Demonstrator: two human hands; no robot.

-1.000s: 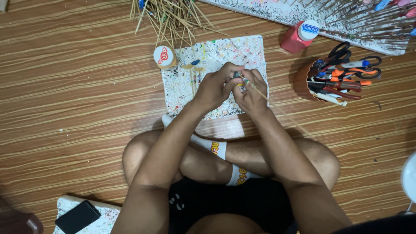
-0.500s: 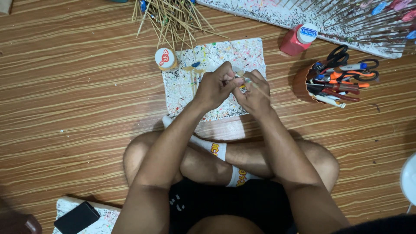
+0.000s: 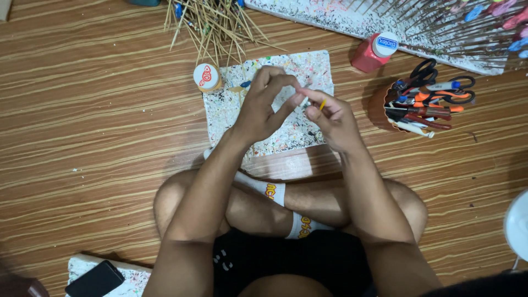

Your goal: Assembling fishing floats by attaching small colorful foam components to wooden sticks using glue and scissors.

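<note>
Stick [image 3: 322, 104] — seemingly pinched by 2 hands [image 3: 264, 107] over wooden floor [image 3: 82, 121].

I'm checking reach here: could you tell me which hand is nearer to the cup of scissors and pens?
Right. The right hand is just left of the cup of scissors and pens, apart from it; the left hand is farther left, beyond the right hand.

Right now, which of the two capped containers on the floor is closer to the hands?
The small tan jar, standing at the speckled mat's corner beside the left hand. The red bottle stands farther off, past the mat's far right corner.
</note>
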